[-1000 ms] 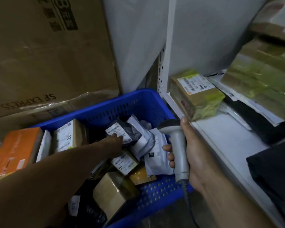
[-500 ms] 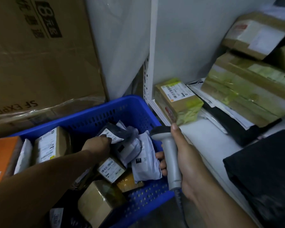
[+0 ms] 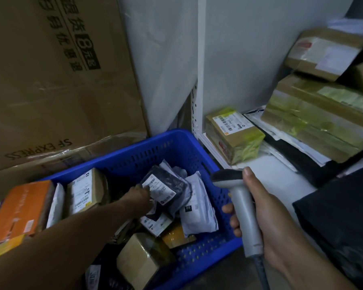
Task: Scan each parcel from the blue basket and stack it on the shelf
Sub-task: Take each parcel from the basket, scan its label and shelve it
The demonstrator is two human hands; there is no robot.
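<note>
Blue basket (image 3: 176, 143) in the middle, packed with parcels, its right side just beside the white shelf (image 3: 270, 181). The left hand (image 3: 139, 196) is down inside the basket, fingers curled round the left edge of a black bag (image 3: 172, 186) with a white barcode label facing up. That bag lies on top of the pile, towards the basket's far right corner, resting on a grey bag (image 3: 197, 214). The right hand (image 3: 266, 214) is wrapped round the handle of a grey scanner (image 3: 242, 210), thumb up by its dark head, held upright over the basket's right rim. To the left in the basket there's a brown box (image 3: 86, 189) standing on edge with its label towards us, and an orange box (image 3: 19, 210) at the far left. On the shelf, a taped box (image 3: 233, 135) sits at the left end, label up. Further right on the shelf is a pile of taped boxes (image 3: 323, 122) on top of flat mailers, and a black sack (image 3: 344, 222) lies nearest us. A big cardboard carton (image 3: 50, 80) stands behind the basket
</note>
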